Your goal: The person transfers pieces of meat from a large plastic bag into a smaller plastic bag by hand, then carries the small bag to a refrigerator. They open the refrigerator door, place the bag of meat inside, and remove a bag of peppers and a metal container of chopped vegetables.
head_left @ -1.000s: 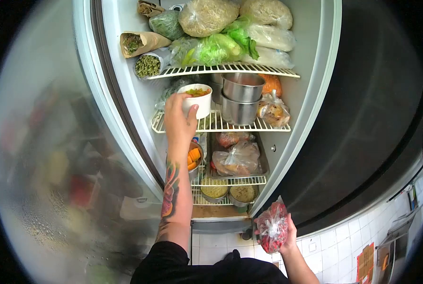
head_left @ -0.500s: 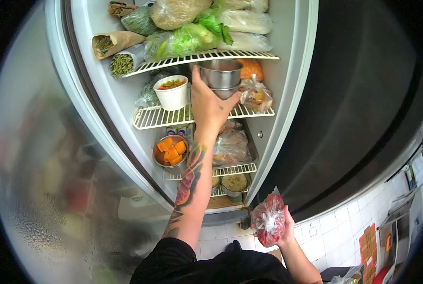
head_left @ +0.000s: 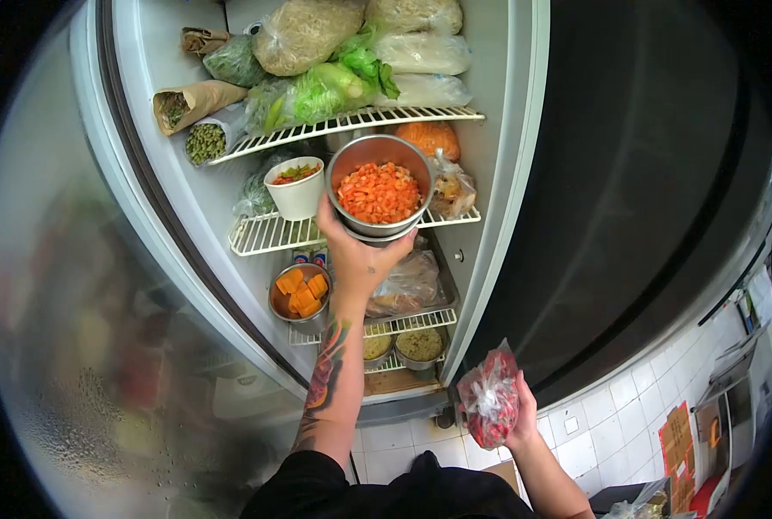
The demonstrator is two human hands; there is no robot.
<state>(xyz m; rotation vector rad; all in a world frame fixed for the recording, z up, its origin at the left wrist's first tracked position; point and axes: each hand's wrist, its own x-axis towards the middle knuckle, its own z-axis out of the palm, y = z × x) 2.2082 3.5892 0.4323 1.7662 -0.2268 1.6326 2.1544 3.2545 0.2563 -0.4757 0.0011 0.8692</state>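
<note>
My left hand (head_left: 357, 251) reaches into the fridge, its fingers wrapped round a steel bowl (head_left: 335, 177) from below. Diced orange-red pieces (head_left: 379, 192), perhaps tomato or carrot, are in the bowl. A second metal rim shows just under it, so it seems stacked on another bowl. To its left stands a white paper tub (head_left: 296, 201) with cut vegetables. Low on the right, outside the fridge, my right hand (head_left: 524, 415) is closed on a knotted clear plastic bag of red pieces (head_left: 491, 400); most of its fingers are hidden.
Bagged greens and noodle-like food (head_left: 308, 39) fill the upper wire shelf (head_left: 343, 121). A wrapped bag (head_left: 452, 189) sits right of the steel bowl. Lower down are a bowl of orange chunks (head_left: 302, 294) and tubs (head_left: 420, 348). The fridge door (head_left: 144, 303) stands at left.
My left hand has drawn the steel bowl forward off the middle shelf, so its diced contents now show. My right hand still holds the bag in about the same place. The view has shifted slightly.
</note>
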